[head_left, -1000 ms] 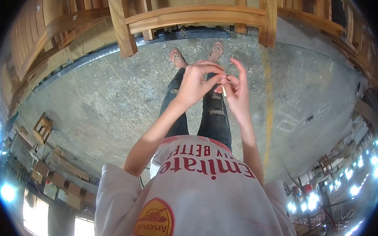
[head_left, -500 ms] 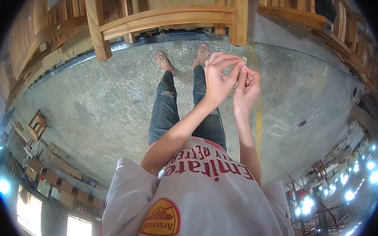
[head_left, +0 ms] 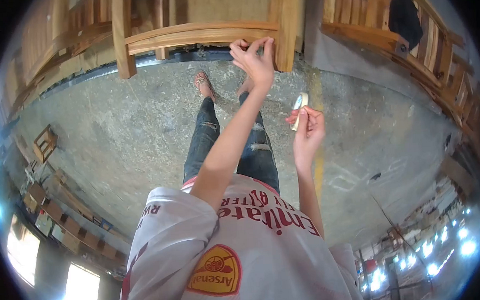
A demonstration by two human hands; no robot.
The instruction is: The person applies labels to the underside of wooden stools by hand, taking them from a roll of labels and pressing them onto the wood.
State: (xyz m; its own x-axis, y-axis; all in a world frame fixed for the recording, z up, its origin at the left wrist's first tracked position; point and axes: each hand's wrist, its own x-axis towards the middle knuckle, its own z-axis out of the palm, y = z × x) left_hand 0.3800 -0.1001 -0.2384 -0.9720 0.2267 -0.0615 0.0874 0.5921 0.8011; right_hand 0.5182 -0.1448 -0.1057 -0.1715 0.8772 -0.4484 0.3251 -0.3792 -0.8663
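In my right hand (head_left: pixel 308 126) is a narrow, pale roll of tape (head_left: pixel 301 103), pinched at its lower edge between thumb and fingers and tilted on edge over the floor. My left hand (head_left: pixel 254 62) is stretched forward to the wooden furniture frame. Its bent fingertips overlap the curved bottom rail (head_left: pixel 190 37), close beside the right-hand leg (head_left: pixel 287 33). The left fingers are drawn together in a pinch; I cannot tell what small thing they hold.
More slatted wooden furniture (head_left: pixel 364 35) stands at the upper right, with a dark cloth (head_left: pixel 405 19) hanging on it. A small wooden frame (head_left: pixel 45 143) sits on the concrete floor (head_left: pixel 114 135) at the left. My feet are just in front of the rail.
My hands were together at the tape and are now apart. The left moved up and left to the rail; the right drew back toward me with the roll.
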